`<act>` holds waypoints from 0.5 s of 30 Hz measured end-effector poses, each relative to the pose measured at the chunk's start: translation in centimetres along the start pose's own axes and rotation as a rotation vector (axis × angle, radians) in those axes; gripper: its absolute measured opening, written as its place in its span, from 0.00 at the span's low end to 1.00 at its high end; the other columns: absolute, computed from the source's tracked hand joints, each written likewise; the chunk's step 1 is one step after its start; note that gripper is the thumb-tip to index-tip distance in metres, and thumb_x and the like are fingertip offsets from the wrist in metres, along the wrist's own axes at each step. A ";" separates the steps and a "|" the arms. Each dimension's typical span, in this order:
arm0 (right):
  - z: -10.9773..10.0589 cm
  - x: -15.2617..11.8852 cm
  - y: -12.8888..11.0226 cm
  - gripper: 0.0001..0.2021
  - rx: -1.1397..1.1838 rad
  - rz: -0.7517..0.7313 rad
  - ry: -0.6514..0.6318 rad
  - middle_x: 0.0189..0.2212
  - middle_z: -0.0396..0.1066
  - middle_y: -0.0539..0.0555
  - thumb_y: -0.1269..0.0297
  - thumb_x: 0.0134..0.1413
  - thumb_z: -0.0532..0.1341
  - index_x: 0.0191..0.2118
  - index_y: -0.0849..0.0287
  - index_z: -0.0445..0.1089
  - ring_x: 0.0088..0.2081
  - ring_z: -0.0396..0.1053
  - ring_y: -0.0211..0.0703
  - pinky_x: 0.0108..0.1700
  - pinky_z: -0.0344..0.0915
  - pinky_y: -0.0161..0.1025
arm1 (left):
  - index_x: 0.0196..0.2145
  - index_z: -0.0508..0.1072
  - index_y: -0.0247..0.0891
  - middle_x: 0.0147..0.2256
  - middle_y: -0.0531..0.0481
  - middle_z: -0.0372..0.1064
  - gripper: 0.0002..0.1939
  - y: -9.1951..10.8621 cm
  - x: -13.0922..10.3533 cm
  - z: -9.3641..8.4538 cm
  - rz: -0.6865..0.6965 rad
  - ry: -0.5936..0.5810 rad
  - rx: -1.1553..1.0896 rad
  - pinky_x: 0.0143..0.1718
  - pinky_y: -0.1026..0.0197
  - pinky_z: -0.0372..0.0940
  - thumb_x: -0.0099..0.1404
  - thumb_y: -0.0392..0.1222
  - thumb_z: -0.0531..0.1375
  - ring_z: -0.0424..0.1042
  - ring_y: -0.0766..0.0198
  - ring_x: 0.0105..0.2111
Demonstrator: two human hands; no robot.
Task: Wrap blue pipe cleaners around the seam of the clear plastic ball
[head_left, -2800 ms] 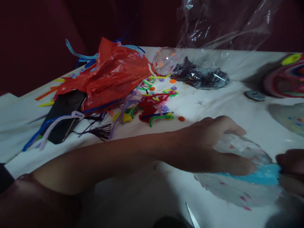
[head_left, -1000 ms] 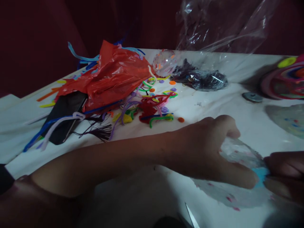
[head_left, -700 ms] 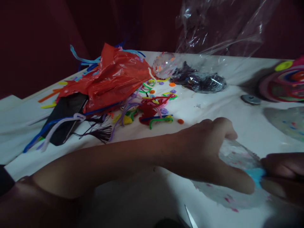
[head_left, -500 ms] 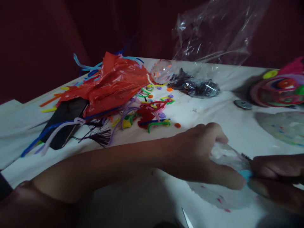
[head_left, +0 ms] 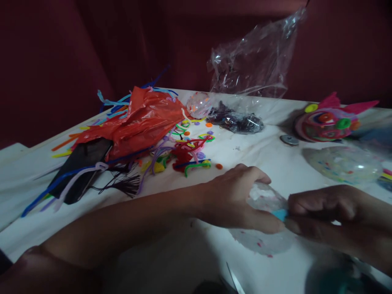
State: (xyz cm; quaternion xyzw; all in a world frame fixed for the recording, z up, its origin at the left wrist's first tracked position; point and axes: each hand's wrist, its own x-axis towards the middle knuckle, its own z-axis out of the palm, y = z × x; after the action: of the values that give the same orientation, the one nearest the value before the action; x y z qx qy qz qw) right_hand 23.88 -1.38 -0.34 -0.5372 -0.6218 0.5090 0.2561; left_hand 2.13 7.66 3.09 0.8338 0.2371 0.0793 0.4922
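My left hand [head_left: 235,202] reaches in from the lower left and grips a clear, domed, balloon-like shape [head_left: 266,197] with pink specks. Its thumb stretches along the near side, close to a small light-blue piece [head_left: 280,214]. At the right end of that piece, the fingers and thumb of my right hand [head_left: 330,214] are pinched together against it. Whether the blue piece is stuck on or only held there cannot be made out. Below both hands, a flat translucent part [head_left: 263,243] with pink specks lies on the white tabletop.
Pipe cleaners [head_left: 196,164], a red plastic bag [head_left: 147,118] and a dark phone-like slab [head_left: 81,171] lie left. Behind are a clear speckled ball [head_left: 198,105] and plastic wrap [head_left: 251,69]. A decorated pink mask-like piece [head_left: 329,124] and speckled dome [head_left: 347,164] sit right. A pointed blade [head_left: 235,279] is near me.
The view has shifted, so both hands and the table items appear further left. My hands keep the same hold on the speckled shape and blue piece.
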 end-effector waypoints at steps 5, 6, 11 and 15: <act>0.5 0.8 -1.7 0.21 0.124 -0.052 -0.134 0.19 0.50 0.49 0.51 0.59 0.65 0.25 0.65 0.66 0.19 0.42 0.34 0.17 0.40 0.23 | 0.52 0.60 0.32 0.49 0.39 0.61 0.34 0.0 0.0 0.1 0.009 -0.002 0.030 0.46 0.53 0.63 0.49 0.49 0.61 0.65 0.52 0.47; 0.4 0.9 -1.8 0.22 0.109 -0.053 -0.148 0.19 0.51 0.49 0.50 0.59 0.65 0.25 0.65 0.66 0.19 0.42 0.34 0.17 0.40 0.23 | 0.52 0.60 0.32 0.48 0.40 0.62 0.34 0.0 0.0 0.2 0.011 0.010 0.027 0.45 0.54 0.63 0.49 0.48 0.62 0.65 0.52 0.46; -0.1 0.8 -1.4 0.26 0.041 0.001 -0.146 0.21 0.52 0.51 0.44 0.60 0.63 0.28 0.67 0.66 0.20 0.44 0.34 0.19 0.45 0.21 | 0.50 0.62 0.34 0.43 0.44 0.65 0.32 -0.2 -0.1 0.5 0.012 0.056 0.002 0.45 0.54 0.62 0.48 0.47 0.62 0.65 0.54 0.45; -0.4 0.7 -1.1 0.28 0.104 -0.039 -0.124 0.19 0.54 0.52 0.43 0.62 0.62 0.27 0.68 0.68 0.20 0.48 0.35 0.20 0.46 0.22 | 0.51 0.60 0.34 0.41 0.45 0.65 0.33 -0.3 -0.1 0.5 -0.034 0.032 -0.027 0.44 0.54 0.62 0.49 0.48 0.62 0.65 0.55 0.42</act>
State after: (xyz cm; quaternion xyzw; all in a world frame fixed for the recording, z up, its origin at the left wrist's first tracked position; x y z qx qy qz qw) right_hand 23.58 -0.50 0.62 -0.4785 -0.6194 0.5678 0.2549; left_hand 2.12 7.36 2.62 0.8217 0.2580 0.0873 0.5006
